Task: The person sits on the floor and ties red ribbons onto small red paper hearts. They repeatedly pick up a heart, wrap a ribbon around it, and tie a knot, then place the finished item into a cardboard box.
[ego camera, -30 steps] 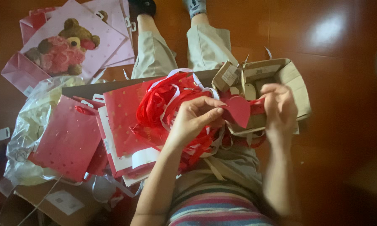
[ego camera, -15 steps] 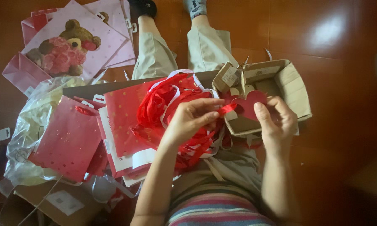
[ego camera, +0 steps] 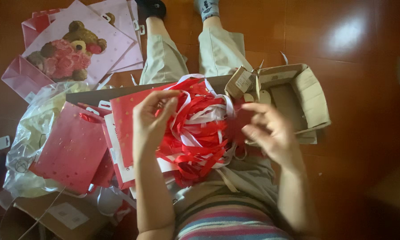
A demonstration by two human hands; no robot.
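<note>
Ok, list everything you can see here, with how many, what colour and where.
ribbons: a tangled heap, red and white, on the lap in the middle
red bags: several, red with small spots, stacked left of the ribbons
bear bags: at least two, pink, top one with a bear picture, on the floor top left
plastic bag: one, clear, under the red bags at left
open box: one, brown cardboard, right of the ribbons
flat box: one, brown, bottom left
floor: dark reddish wood
left hand: over the ribbons, fingers curled
right hand: blurred, by the open box
</note>
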